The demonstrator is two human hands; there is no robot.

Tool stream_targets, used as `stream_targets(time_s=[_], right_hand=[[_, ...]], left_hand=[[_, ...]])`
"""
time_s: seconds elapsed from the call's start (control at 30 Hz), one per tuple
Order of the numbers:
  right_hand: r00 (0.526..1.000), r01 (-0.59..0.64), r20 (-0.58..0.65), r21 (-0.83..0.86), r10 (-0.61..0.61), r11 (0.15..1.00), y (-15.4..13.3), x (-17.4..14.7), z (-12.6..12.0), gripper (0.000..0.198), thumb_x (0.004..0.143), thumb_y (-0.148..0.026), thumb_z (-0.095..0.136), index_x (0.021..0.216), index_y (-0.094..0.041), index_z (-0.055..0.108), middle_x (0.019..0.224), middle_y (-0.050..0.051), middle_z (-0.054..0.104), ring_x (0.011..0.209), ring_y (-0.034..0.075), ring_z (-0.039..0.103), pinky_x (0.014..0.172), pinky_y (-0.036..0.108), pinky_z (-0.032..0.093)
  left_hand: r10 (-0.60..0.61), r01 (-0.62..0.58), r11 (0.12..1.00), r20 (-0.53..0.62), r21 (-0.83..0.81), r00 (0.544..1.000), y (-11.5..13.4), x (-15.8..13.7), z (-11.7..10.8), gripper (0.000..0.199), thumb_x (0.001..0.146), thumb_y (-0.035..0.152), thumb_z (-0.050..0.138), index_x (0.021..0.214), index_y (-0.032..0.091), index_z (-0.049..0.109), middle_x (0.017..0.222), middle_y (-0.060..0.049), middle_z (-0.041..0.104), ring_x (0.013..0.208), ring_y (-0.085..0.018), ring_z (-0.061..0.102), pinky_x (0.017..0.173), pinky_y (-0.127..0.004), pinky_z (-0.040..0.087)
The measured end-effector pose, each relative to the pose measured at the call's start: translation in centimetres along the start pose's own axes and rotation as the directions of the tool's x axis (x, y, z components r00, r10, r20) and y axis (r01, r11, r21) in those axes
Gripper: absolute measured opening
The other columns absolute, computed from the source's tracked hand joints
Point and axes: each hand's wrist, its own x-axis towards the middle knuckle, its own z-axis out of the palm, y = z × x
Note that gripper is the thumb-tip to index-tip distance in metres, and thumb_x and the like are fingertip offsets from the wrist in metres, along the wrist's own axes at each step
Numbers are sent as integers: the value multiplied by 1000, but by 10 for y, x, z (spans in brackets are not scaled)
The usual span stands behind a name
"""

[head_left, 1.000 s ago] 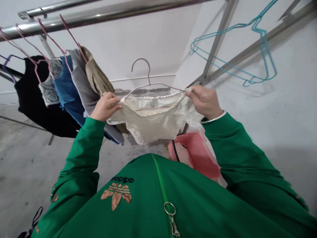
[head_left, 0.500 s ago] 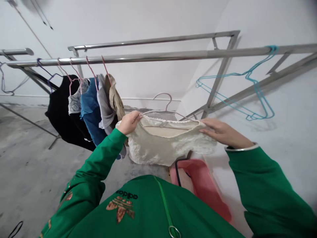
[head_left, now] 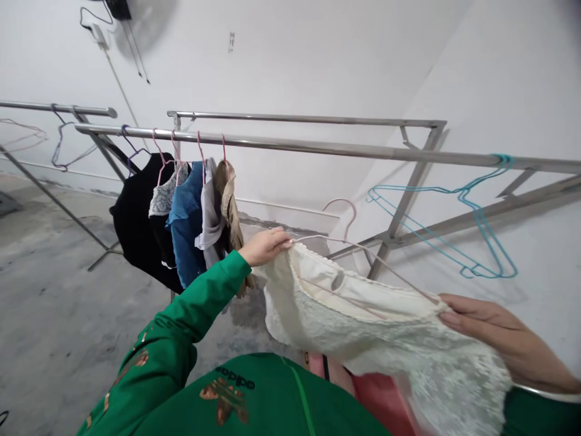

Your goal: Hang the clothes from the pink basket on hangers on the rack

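Observation:
A cream lace top point(head_left: 354, 339) is stretched between my hands, with a pale pink hanger point(head_left: 376, 257) inside its neckline and the hook standing up above. My left hand point(head_left: 265, 246) is closed on the top's left shoulder and the hanger's arm there. On the other side my right hand point(head_left: 503, 336) pinches the right shoulder at the hanger's end, thumb and fingers together. The top tilts down toward the right, and its lower part hangs in front of me.
A metal rail point(head_left: 308, 144) crosses ahead. At its left hang several garments, among them a blue top point(head_left: 187, 224) and a beige garment point(head_left: 231, 206). Light-blue hangers point(head_left: 481, 212) hang at the right. A pink basket point(head_left: 384, 396) sits below, partly hidden by the top.
The top on its hanger has come closer and swung down to the right, with my right hand lower and further right. My left hand has shifted slightly right. The view has tilted up.

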Motion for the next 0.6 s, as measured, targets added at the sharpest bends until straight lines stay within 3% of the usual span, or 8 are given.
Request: stream_targets(time_s=[0.1, 0.2, 0.33, 0.47, 0.6], right_hand=[[979, -120, -133, 243, 155, 963, -10, -1, -12, 37, 42, -40, 86, 77, -38, 73, 84, 9, 72, 65, 30, 67, 52, 38, 56], [957, -50, -253, 330, 139, 943, -30, 3, -2, 42, 35, -34, 89, 74, -37, 73, 85, 9, 73, 62, 28, 66, 48, 37, 54], [943, 173, -327, 327, -60, 929, -58, 27, 46, 37, 40, -37, 89, 71, -29, 73, 81, 7, 72, 66, 24, 66, 57, 33, 54], [914, 385, -250, 281, -320, 879, -76, 76, 100, 30, 55, -41, 81, 74, -20, 71, 70, 3, 69, 63, 17, 62, 60, 28, 48], [801, 595, -179, 133, -571, 793, -93, 128, 153, 28, 71, -44, 64, 76, -16, 65, 71, 2, 65, 73, 18, 60, 69, 29, 45]], left_hand=[[-5, 15, 994, -88, 110, 996, -3, -7, -13, 34, 97, 38, 38, 113, 15, 59, 110, -14, 60, 102, -22, 59, 89, -35, 48], [-64, 78, 988, -105, 130, 992, -4, -27, -17, 32, 97, 33, 37, 111, 15, 59, 107, -13, 61, 97, -21, 61, 86, -34, 50], [-113, 113, 994, -3, 13, 994, 10, -66, 7, 29, 96, 29, 38, 104, 15, 61, 101, -11, 62, 92, -19, 62, 81, -30, 52], [-158, 175, 974, 124, -141, 980, 39, -102, 52, 26, 95, 27, 40, 100, 16, 63, 98, -9, 63, 89, -17, 63, 79, -26, 52], [-178, 228, 946, 218, -230, 960, 57, -128, 81, 23, 93, 24, 43, 99, 17, 64, 100, -9, 64, 89, -17, 65, 79, -25, 51]])
